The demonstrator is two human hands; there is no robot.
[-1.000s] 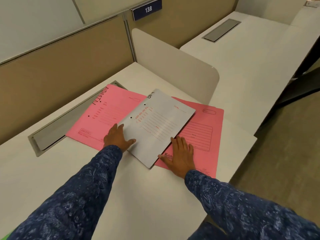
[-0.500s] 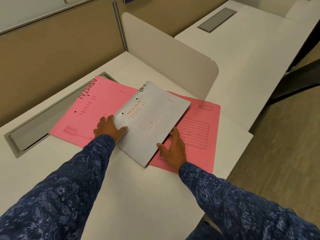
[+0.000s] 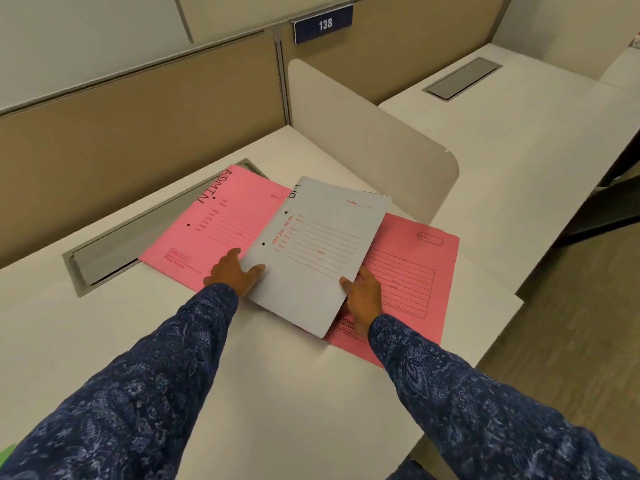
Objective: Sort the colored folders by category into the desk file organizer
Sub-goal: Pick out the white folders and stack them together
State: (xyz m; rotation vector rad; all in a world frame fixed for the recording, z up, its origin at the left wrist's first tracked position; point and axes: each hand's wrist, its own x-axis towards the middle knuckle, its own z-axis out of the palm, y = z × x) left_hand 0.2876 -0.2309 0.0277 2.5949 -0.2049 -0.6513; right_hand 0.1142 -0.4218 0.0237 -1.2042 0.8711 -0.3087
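Observation:
A white folder (image 3: 318, 247) lies across two pink folders on the desk, its near end raised slightly. The left pink folder (image 3: 221, 220) is marked ADMIN; the right pink folder (image 3: 415, 271) lies partly under the white one. My left hand (image 3: 235, 271) grips the white folder's left edge, thumb on top. On the folder's right edge my right hand (image 3: 363, 296) holds on, thumb on top and fingers beneath. No file organizer is visible.
A grey cable tray lid (image 3: 114, 244) is set into the desk (image 3: 277, 393) behind the folders. A rounded white divider panel (image 3: 374, 136) stands at the right, with a second desk (image 3: 512, 133) beyond. Beige partition walls rise behind, with a sign reading 138 (image 3: 323, 24).
Both hands went from lying flat on the folders to gripping the white folder's side edges. Its near end has lifted a little off the pink folders.

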